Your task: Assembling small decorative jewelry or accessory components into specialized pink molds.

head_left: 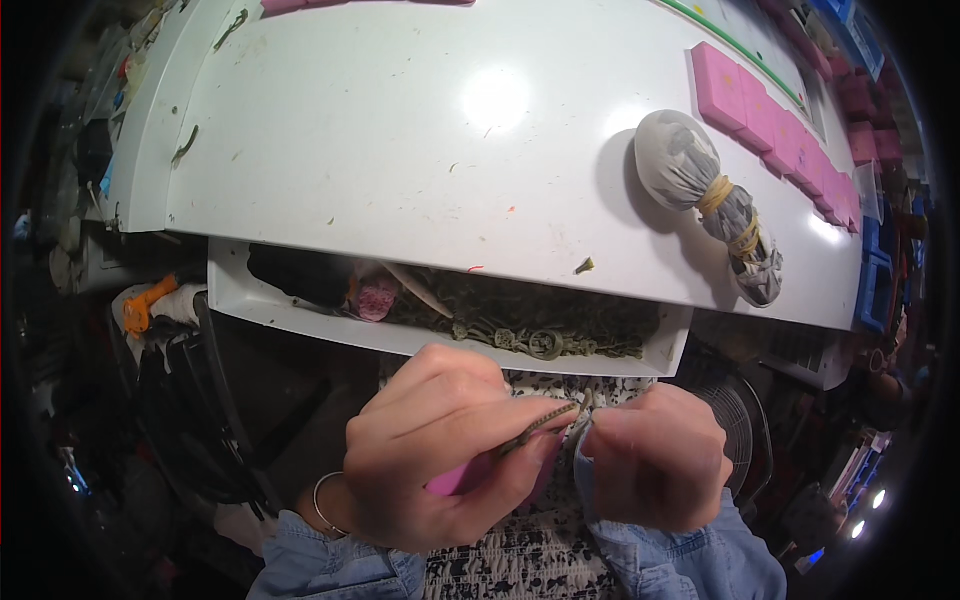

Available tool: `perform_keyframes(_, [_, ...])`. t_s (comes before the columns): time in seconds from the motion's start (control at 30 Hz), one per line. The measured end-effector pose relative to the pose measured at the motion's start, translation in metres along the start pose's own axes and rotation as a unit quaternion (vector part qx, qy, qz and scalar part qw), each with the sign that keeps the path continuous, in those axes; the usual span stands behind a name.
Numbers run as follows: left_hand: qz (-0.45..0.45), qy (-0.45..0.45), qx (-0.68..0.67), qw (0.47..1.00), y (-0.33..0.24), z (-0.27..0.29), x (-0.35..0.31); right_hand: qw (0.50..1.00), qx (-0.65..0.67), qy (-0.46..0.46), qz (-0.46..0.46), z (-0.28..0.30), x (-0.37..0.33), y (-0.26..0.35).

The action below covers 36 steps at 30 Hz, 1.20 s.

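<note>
Clamping a thin dark strip in left hand grip, near the open drawer; holding right hand fingers together beside strip's tip, cannot tell whether gripping.

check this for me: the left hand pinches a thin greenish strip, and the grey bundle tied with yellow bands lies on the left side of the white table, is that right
Not quite: the grey bundle tied with yellow bands lies on the right side of the white table, as the head view shows. The left hand does pinch a thin greenish strip.
</note>
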<state>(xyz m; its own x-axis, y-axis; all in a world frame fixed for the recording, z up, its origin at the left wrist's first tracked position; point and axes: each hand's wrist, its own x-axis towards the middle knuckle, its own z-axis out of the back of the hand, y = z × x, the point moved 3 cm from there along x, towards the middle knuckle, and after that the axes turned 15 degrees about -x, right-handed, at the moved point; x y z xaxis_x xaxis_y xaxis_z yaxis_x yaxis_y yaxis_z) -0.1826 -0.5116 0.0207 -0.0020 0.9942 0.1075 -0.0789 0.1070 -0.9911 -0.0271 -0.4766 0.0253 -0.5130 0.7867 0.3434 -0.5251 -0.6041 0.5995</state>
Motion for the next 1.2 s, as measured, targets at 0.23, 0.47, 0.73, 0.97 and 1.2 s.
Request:
perform_keyframes(0.23, [0.000, -0.004, 0.001, 1.000, 0.0012, 0.0021, -0.0008, 1.000, 0.000, -0.024, 0.018, -0.0049, 0.0015, 0.0002])
perform_keyframes(0.47, [-0.003, 0.001, -0.012, 1.000, 0.0029, 0.0013, -0.0004, 0.998, 0.024, -0.062, 0.000, -0.0054, 0.0008, -0.0007])
perform_keyframes(0.73, [-0.033, 0.006, 0.020, 0.999, 0.0013, 0.0013, 0.0000, 0.996, 0.059, -0.059, -0.009, -0.0051, 0.0008, -0.0011])
perform_keyframes(0.97, [-0.059, -0.001, 0.024, 0.998, 0.0029, 0.0008, 0.0006, 0.994, 0.080, -0.078, -0.008, -0.0074, 0.0052, -0.0006])
perform_keyframes(1.2, [-0.060, -0.010, 0.036, 0.998, 0.0022, -0.0006, -0.0008, 0.995, 0.048, -0.072, -0.042, -0.0026, 0.0038, -0.0009])
